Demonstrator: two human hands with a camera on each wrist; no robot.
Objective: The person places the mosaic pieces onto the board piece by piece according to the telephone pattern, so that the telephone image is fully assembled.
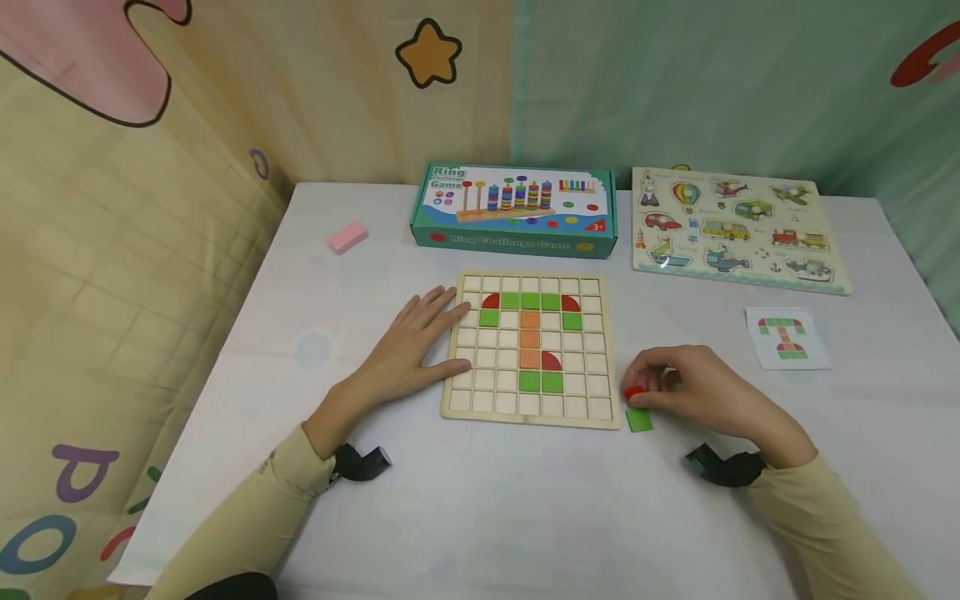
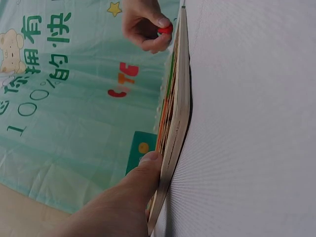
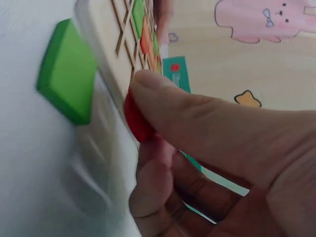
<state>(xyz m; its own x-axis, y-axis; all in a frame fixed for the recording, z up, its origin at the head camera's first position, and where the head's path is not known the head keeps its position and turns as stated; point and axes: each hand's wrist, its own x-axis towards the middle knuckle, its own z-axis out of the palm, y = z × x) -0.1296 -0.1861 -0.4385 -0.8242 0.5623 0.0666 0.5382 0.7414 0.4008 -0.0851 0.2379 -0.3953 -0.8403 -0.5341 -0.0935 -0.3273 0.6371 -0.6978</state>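
Observation:
A wooden grid board (image 1: pixel 507 403) lies mid-table, with green and orange squares and red quarter-circle tiles set in some of its cells. My left hand (image 1: pixel 405 350) rests on the board's left edge, thumb and fingers spread. Just right of the board, my right hand (image 1: pixel 693 387) pinches a red tile (image 3: pixel 138 118) between thumb and fingertips, its full outline partly covered by them. A loose green square tile (image 1: pixel 640 419) lies on the table below that hand, beside the board's lower right corner.
A pattern card (image 1: pixel 787 337) lies at the right. Behind the board stands a Ring Challenge Game box (image 1: pixel 513 242), with a vehicle peg puzzle (image 1: pixel 738 229) to its right. A pink block (image 1: pixel 347 237) sits at the back left of the white table (image 1: pixel 525 517).

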